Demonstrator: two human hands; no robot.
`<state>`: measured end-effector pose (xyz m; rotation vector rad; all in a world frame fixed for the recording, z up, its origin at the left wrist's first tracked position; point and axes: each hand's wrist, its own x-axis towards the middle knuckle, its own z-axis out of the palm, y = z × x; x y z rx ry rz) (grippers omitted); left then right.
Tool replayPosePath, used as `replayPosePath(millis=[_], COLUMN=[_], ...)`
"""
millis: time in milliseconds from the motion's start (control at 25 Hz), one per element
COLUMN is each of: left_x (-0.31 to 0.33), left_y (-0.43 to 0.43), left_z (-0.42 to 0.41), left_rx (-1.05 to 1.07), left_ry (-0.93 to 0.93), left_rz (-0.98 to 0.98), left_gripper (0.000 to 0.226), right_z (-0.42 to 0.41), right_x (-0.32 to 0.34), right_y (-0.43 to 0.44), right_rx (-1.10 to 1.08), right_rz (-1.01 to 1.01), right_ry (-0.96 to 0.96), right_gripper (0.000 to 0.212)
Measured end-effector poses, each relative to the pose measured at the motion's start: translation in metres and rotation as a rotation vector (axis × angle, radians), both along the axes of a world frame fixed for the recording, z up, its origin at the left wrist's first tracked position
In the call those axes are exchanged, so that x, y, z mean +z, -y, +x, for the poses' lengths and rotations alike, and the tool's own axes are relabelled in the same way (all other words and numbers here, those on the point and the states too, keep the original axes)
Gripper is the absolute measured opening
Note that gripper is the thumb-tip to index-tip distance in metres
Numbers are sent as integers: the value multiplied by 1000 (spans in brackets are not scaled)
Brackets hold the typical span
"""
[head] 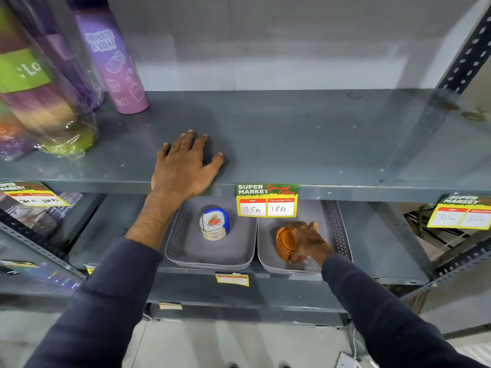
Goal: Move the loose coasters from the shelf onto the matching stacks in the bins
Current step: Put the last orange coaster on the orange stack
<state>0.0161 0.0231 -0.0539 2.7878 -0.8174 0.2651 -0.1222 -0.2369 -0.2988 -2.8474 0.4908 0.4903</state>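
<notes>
My left hand (186,166) lies flat, palm down with fingers spread, on the grey upper shelf (305,144); nothing shows under it. On the shelf below stand two grey perforated bins. The left bin (212,253) holds a stack of blue and white floral coasters (214,223). In the right bin (337,221) my right hand (305,241) is wrapped around a stack of orange coasters (283,243), fingers over its top and right side. No loose coaster is visible on the upper shelf.
Purple bottles (114,65) and wrapped bottles (47,102) stand at the upper shelf's left end. A price label (267,200) hangs from the shelf edge above the bins. A slotted metal upright (467,49) rises at the right.
</notes>
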Motion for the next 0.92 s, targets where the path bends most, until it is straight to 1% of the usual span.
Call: replayPosePath(millis=[40, 120, 200, 240, 280, 360, 400, 440, 480, 560, 600, 640, 680, 760, 840, 920], left_x=[-1, -1, -3, -5, -5, -3, -3, -3, -3, -1, -1, -1, -1, -1, -2, -1], left_y=[0, 0, -1, -1, 0, 2, 2, 2, 1, -1, -2, -2, -2, -1, -1, -1], left_z=[1, 2, 2, 2, 2, 2, 1, 1, 2, 3, 4, 4, 4, 3, 4, 3], left_rx=[4, 8, 18, 25, 28, 26, 24, 24, 24, 26, 22, 17, 15, 15, 18, 20], left_ry=[2, 6, 8, 11, 16, 28, 40, 50, 56, 60, 61, 61, 59, 51, 47, 41], left_rz=[-1, -1, -2, -1, 0, 3, 4, 2, -2, -14, -19, -25, -35, -50, -54, -58], left_gripper=[67, 67, 69, 71, 73, 75, 75, 75, 74, 73, 72, 71, 70, 69, 70, 71], right_z=[1, 6, 13, 19, 23, 37, 47, 59, 74, 108, 123, 135, 145, 155, 164, 165], right_x=[1, 6, 24, 31, 41, 48, 45, 38, 29, 12, 8, 2, -4, -13, -22, -30], right_y=[-1, 2, 1, -2, -10, -38, -57, -76, -91, -125, -138, -145, -149, -152, -147, -141], right_rx=[3, 0, -45, -68, -106, -219, -240, -195, -101, 82, 137, 151, 168, 238, 279, 284], right_rz=[-12, 22, 137, 211, 314, 603, 671, 673, 642, 521, 423, 351, 282, 181, 160, 142], right_ry=[-13, -71, -110, -96, -67, 68, 128, 195, 242, 221, 206, 195, 192, 159, 135, 149], right_gripper=[115, 125, 139, 138, 129, 95, 85, 86, 95, 123, 131, 134, 134, 126, 114, 105])
